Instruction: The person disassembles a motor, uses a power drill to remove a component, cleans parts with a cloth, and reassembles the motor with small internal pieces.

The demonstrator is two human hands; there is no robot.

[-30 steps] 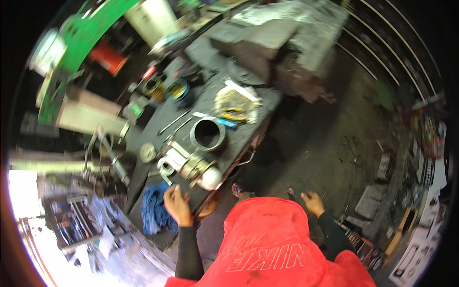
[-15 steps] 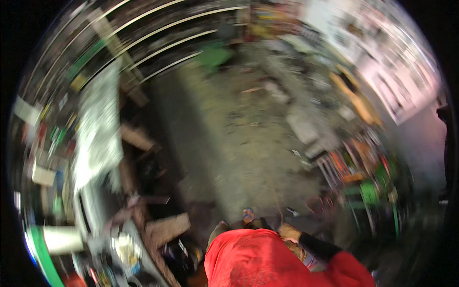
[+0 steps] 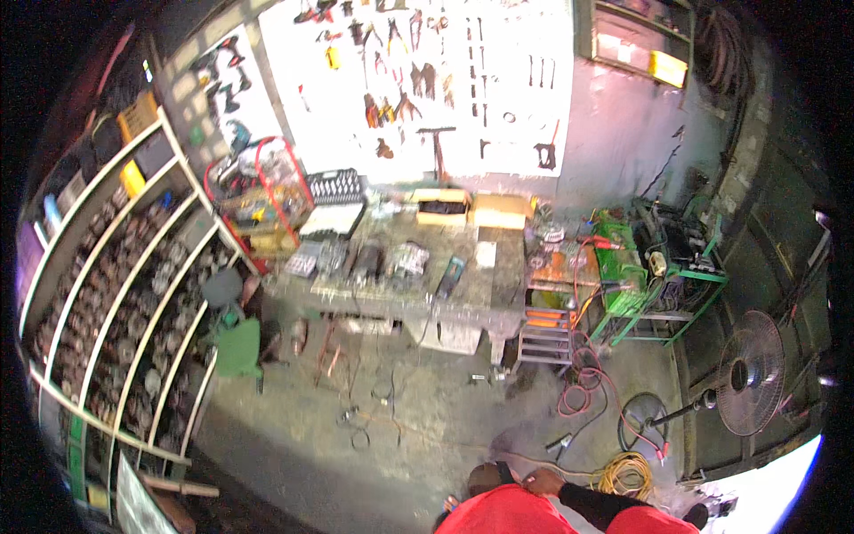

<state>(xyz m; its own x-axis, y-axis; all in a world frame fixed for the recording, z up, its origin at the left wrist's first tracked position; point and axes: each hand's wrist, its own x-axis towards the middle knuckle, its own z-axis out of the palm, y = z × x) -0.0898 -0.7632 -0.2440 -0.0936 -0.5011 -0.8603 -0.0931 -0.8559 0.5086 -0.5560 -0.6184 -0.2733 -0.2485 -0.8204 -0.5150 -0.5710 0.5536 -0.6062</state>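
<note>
My right hand [image 3: 541, 481] is low in the picture, close against the front of my red shirt [image 3: 503, 513], at the end of a black sleeve [image 3: 592, 505]. Its fingers look curled in, and whatever they may hold is hidden. A thin cord on the floor passes just beyond it, and a coil of yellow hose or cable [image 3: 625, 475] lies to its right. My left hand does not show.
Ahead stands a workbench [image 3: 485, 294] with an open cardboard box [image 3: 442, 207] and a socket set [image 3: 335, 187]. A tool board [image 3: 525, 107] hangs behind. Left are parts shelves [image 3: 116, 311] and a green chair [image 3: 237, 347]; right, a fan [image 3: 750, 374] and red cables [image 3: 578, 398].
My view has swung to the right, so the workbench and tool board now lie ahead and the shelves at the left. My right hand stays close to my shirt.
</note>
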